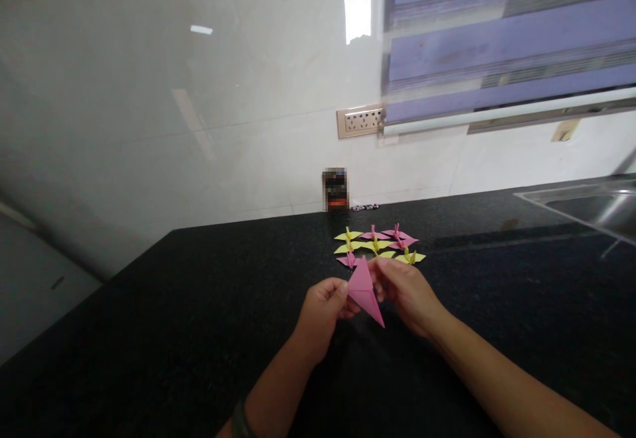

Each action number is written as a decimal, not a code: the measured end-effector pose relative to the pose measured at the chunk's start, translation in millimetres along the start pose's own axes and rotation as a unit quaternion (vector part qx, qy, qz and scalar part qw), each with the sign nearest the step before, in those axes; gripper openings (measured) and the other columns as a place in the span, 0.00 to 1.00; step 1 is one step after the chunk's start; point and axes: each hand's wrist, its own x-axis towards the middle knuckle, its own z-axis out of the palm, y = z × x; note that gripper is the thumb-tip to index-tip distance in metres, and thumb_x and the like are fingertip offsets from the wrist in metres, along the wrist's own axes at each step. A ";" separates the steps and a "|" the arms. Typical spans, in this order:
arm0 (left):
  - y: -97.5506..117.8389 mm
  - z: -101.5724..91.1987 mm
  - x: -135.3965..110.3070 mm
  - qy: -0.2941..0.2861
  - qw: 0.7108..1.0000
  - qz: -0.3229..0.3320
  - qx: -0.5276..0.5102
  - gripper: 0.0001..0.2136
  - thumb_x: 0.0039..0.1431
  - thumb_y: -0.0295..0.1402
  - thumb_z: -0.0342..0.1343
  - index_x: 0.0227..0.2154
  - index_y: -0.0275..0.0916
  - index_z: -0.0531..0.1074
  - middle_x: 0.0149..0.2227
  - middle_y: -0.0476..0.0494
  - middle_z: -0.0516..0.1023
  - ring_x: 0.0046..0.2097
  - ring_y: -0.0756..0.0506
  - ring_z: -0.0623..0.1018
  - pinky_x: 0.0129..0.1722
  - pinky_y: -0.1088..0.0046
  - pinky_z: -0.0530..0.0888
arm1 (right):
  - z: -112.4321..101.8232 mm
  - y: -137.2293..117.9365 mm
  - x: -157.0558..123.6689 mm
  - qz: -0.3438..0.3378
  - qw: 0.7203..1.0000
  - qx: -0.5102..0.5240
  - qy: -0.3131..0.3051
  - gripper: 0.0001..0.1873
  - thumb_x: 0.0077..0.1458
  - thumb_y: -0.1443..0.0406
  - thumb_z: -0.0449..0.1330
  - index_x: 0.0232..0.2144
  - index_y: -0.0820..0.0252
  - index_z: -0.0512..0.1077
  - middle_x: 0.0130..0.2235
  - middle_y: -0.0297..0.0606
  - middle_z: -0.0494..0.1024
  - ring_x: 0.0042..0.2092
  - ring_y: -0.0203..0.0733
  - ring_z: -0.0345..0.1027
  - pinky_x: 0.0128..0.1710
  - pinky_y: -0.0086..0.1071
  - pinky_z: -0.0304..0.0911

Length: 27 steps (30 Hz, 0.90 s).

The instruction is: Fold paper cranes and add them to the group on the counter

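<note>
Between my two hands is a piece of folded pink origami paper [364, 287], raised over the dark countertop. My left hand [325, 309] pinches its left edge between thumb and fingers. On the other side, my right hand [405, 292] has its thumb and fingers closed at the paper's right edge; part of those fingers is hidden. Just beyond the hands, several folded paper cranes stand in rows, among them a yellow crane [348, 234] and a pink crane [400, 234]. The paper and my right hand partly cover the nearest row.
The black countertop [199, 305] runs along a glossy white wall [223, 146]. A small pixelated dark object [336, 189] stands against the wall beside a patterned strip [365, 207]. At the right is a metal sink [606, 206]; above hang a socket panel [360, 121] and a purple blind [497, 47].
</note>
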 end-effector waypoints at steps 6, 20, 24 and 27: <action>-1.7 0.3 -1.0 -0.013 0.997 -0.028 -0.066 0.15 0.52 0.43 0.49 0.26 0.34 0.67 0.24 0.46 0.71 0.26 0.51 0.71 0.27 0.76 0.66 | 7.6 3.3 -10.6 0.008 0.994 -0.064 -0.093 0.15 0.48 0.56 0.56 0.28 0.64 0.72 0.23 0.33 0.69 0.23 0.30 0.57 0.22 0.25 0.55; -2.1 -1.4 1.1 -0.010 0.995 -0.037 -0.088 0.15 0.51 0.43 0.50 0.26 0.33 0.67 0.23 0.46 0.71 0.25 0.52 0.70 0.26 0.77 0.66 | 6.6 4.6 -10.6 -0.006 0.992 -0.085 -0.097 0.14 0.50 0.58 0.54 0.29 0.63 0.72 0.23 0.33 0.69 0.23 0.31 0.58 0.23 0.26 0.55; -3.2 -2.9 3.5 0.019 0.996 -0.030 -0.078 0.14 0.49 0.42 0.53 0.25 0.33 0.67 0.22 0.48 0.69 0.24 0.53 0.69 0.25 0.78 0.65 | 2.1 4.7 -6.0 -0.044 0.985 -0.150 -0.069 0.11 0.50 0.60 0.54 0.30 0.62 0.72 0.25 0.33 0.71 0.25 0.33 0.61 0.25 0.27 0.57; -3.8 -3.9 5.5 0.048 0.997 -0.023 -0.064 0.13 0.48 0.41 0.55 0.24 0.33 0.68 0.21 0.48 0.69 0.24 0.53 0.68 0.25 0.78 0.65 | -0.2 4.0 -3.3 -0.098 0.971 -0.210 -0.059 0.07 0.47 0.65 0.55 0.30 0.61 0.72 0.28 0.34 0.72 0.30 0.36 0.63 0.30 0.29 0.59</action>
